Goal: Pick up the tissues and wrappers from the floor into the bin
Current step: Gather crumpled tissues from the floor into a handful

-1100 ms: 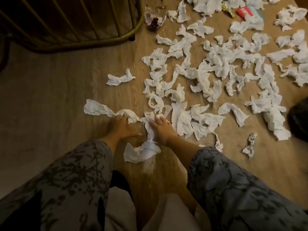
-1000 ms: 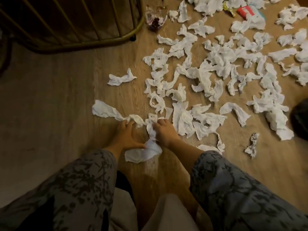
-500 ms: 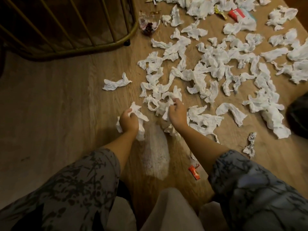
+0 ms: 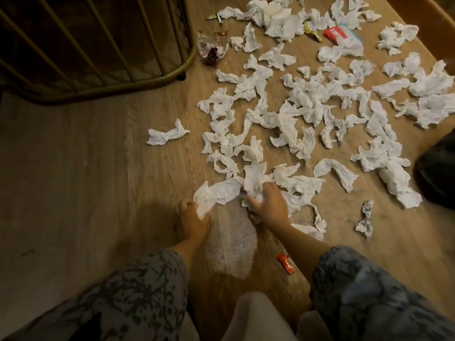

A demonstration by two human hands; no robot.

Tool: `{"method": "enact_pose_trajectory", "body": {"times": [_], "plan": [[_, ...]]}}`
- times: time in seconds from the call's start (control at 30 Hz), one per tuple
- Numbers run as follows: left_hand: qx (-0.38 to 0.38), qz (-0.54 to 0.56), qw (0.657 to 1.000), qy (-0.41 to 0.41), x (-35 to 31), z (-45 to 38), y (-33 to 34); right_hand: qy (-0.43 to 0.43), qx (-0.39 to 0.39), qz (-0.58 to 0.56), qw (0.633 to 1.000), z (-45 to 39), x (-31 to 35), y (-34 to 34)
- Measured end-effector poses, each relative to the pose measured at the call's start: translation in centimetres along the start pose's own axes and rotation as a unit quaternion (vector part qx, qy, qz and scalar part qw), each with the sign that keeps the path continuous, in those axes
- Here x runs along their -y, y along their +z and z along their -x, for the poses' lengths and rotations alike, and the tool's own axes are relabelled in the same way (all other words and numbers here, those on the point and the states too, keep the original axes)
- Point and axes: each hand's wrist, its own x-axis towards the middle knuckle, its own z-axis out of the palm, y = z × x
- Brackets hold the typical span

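White crumpled tissues [image 4: 307, 107] cover the far right part of the wooden floor [image 4: 98, 168], spread from the far edge down toward the near middle. I see my left hand [image 4: 193, 221] low on the floor, its grip closed round one end of a long tissue [image 4: 216, 193]. My right hand [image 4: 269, 205] sits just beside it to the right, fingers curled round a bunched wad of tissue [image 4: 254, 179]; the long tissue runs between the two hands and touches the wad. Both forearms come out of grey patterned sleeves [image 4: 138, 291] at the near edge.

One tissue lies alone [image 4: 167, 135], apart from the main spread, on its left side. A small twisted tissue scrap [image 4: 365, 219] lies apart on the near right. A small red wrapper [image 4: 286, 263] lies on the floor just beside my right forearm. At the far edge I note a red packet [image 4: 336, 34] partly under tissues, a yellow wrapper [image 4: 312, 33] next to it, and a clear wrapper with dark contents [image 4: 213, 49] beside a gold wire frame [image 4: 98, 87] that fills the far left corner. A dark object [image 4: 438, 178] sits at the right edge; I cannot tell what it is. A pale patch [image 4: 234, 242] marks the floor between my forearms.
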Motion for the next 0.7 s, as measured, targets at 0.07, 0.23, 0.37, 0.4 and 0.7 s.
{"method": "enact_pose_trajectory", "body": {"times": [0.07, 0.23, 0.37, 0.4, 0.7], "plan": [[0.025, 0.022, 0.999, 0.033, -0.2, 0.7, 0.8, -0.038, 0.065, 0.059, 0.995, 1.8, -0.8, 1.2], [-0.002, 0.122, 0.992, 0.029, -4.9, -1.2, 0.9, -0.021, 0.057, 0.016, 0.998, 3.8, -0.5, 2.0], [0.055, 0.056, 0.99, 0.12, -7.1, -3.5, 1.6, 0.017, -0.03, -0.025, 0.999, 2.9, 0.3, 0.3], [0.069, 0.027, 0.989, 0.125, -7.3, -3.8, 2.1, 0.025, -0.061, -0.022, 0.998, 2.5, 0.2, -0.1], [-0.003, -0.022, 0.999, 0.039, -6.2, -1.9, 5.1, 0.054, 0.078, -0.073, 0.993, 4.2, -1.9, -0.9]]}}
